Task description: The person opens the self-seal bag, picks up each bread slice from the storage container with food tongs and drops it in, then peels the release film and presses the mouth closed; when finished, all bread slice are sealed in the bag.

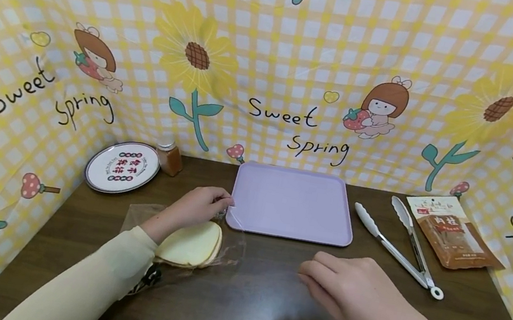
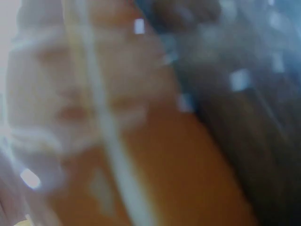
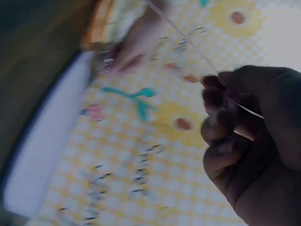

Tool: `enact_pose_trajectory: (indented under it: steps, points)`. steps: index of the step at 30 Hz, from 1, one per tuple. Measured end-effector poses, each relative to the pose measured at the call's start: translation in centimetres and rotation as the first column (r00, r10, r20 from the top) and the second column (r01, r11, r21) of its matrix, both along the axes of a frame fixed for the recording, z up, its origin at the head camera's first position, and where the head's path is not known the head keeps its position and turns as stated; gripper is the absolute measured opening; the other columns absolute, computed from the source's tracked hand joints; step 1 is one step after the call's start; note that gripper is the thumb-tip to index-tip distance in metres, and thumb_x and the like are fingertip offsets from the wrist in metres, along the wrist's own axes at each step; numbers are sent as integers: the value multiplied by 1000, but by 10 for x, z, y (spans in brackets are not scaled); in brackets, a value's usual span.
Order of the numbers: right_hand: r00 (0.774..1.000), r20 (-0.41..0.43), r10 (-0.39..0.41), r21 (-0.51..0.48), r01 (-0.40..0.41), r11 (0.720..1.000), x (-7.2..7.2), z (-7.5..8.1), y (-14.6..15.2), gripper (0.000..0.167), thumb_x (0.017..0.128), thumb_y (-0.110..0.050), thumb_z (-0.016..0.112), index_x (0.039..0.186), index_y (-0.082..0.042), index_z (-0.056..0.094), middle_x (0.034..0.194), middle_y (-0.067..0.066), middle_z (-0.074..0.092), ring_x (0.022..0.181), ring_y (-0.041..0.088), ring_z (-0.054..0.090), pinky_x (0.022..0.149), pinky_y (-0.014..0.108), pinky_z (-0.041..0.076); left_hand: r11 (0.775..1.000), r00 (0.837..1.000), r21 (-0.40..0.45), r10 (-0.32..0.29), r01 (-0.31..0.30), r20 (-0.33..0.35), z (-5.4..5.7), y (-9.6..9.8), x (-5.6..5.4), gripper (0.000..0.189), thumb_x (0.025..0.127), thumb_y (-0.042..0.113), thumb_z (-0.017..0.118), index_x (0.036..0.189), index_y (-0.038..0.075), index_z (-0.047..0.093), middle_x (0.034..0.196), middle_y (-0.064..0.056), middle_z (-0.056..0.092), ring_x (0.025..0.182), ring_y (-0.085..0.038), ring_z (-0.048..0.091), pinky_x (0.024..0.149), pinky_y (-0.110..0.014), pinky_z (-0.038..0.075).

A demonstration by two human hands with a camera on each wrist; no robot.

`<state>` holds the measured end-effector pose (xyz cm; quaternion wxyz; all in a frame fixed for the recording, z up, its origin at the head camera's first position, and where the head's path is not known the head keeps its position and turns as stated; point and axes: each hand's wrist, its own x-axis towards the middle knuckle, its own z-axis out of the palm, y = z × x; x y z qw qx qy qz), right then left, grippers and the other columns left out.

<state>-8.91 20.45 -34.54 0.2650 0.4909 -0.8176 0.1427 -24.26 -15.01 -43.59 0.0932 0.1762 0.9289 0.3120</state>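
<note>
A clear plastic bag [image 1: 234, 247] lies at the left of the table, with a few pale, brown-edged slices that look like bread [image 1: 191, 244] inside. My left hand [image 1: 197, 208] reaches over it and pinches gathered plastic at the bag's end, beside the tray's left edge. The left wrist view is blurred, with shiny plastic across it. Above the table, my right hand [image 1: 352, 289] has its fingers curled together. In the right wrist view those fingers pinch a thin pale strip [image 3: 188, 41], which stretches off toward the upper left; what its far end joins is hidden.
A lilac tray [image 1: 292, 203] lies at the back middle. Behind the bag are a white plate [image 1: 123, 167] with printed writing and a jar of brown powder [image 1: 169, 159]. Open metal tongs [image 1: 401, 255] and a brown food packet [image 1: 457, 239] lie at the right. Patterned cloth [image 1: 285, 46] encloses the table.
</note>
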Motion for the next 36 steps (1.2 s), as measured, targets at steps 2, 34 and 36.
enact_pose_trajectory:
  steps: [2,34,36]
  points:
    - [999,46,-16,50,13,999,-10,-15,9,8,106,-23,68,102,-22,74,86,-16,66,66,-5,59,54,15,48,1000,1000,2,0,0,-7,0,0,0,30,114,35,54,120,15,77,105,-4,76,83,-15,59,79,-33,51]
    - [699,274,-661,509,478,716,-58,-74,71,32,87,-23,86,107,-10,65,92,7,65,74,27,67,59,47,55,996,996,-61,-67,71,67,21,-7,1,33,113,29,54,136,11,69,129,-8,75,119,-23,70,102,-47,60]
    - [692,231,-684,479,531,699,-51,-72,61,31,88,-23,85,104,-9,63,90,9,66,72,30,67,55,48,53,995,995,-63,-72,77,75,22,-7,1,33,113,28,55,137,10,69,128,-9,75,118,-24,70,101,-46,60]
